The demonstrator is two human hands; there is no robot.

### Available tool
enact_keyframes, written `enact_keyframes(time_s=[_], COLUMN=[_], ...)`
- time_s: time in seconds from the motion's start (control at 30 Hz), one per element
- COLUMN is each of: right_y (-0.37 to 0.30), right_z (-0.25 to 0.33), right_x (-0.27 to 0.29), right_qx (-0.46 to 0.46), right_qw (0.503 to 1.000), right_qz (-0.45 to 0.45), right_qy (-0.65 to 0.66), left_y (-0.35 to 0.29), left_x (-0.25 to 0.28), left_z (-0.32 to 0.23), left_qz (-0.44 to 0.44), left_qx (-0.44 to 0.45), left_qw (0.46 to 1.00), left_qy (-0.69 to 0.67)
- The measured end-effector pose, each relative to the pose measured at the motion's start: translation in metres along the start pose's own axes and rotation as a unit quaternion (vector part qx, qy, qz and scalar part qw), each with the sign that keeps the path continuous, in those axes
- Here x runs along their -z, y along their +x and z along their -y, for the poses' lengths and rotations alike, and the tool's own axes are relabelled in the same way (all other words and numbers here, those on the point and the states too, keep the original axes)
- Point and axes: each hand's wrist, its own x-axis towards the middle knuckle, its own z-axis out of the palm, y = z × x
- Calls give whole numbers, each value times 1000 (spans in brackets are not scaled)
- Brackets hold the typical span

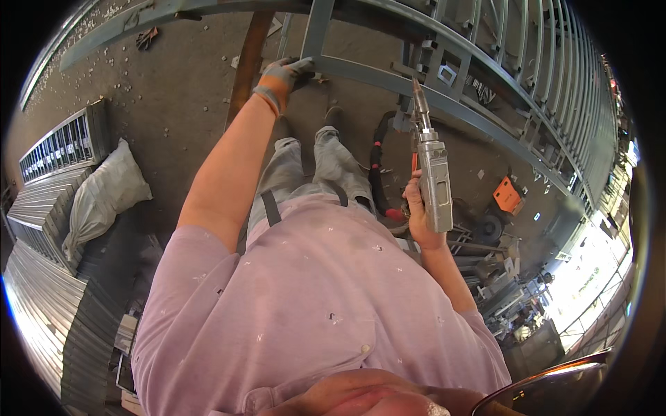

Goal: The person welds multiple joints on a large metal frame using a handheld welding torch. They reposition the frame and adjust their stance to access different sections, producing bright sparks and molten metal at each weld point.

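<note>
My left hand, in a grey and orange work glove, reaches forward to a grey metal frame. Its fingers are closed over the frame's corner, where an upright bar meets the long crossbar. On the right, my bare right hand grips a worn grey, pistol-shaped power tool whose exact kind I cannot make out. The tool's tapered tip points away from me, close to the frame's crossbar. A thin red part shows alongside its body. Part of my right hand's fingers is hidden behind the tool.
A black and red hose or cable runs by my legs. On the left lie a white sack and stacked metal panels. An orange object and assorted metal pieces lie at right. Long metal bars stretch across the far right.
</note>
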Motion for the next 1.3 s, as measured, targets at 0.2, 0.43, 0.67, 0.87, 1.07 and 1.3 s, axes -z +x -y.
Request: enact_keyframes(time_s=[0.2,0.43,0.67,0.87,1.07,1.3], right_y=[3,22,30,23,23,11], right_z=[-21,-20,-6,18,71,119], right_x=[11,25,9,-24,-101,-160], right_qx=[35,17,45,33,193,177], right_qw=[999,999,997,990,959,953], right_qz=[26,6,-8,-79,-200,-180], right_qy=[-15,41,55,114,52,165], left_y=[-14,-22,-21,-52,-164,-168], left_x=[11,9,14,22,-7,-9], left_z=[-11,-24,-20,-16,26,60], left_qz=[-66,-85,-82,-33,386,387], left_qx=[40,1,0,128,57,-102], left_qw=[993,996,997,991,859,869], left_qy=[-94,-13,-1,23,332,292])
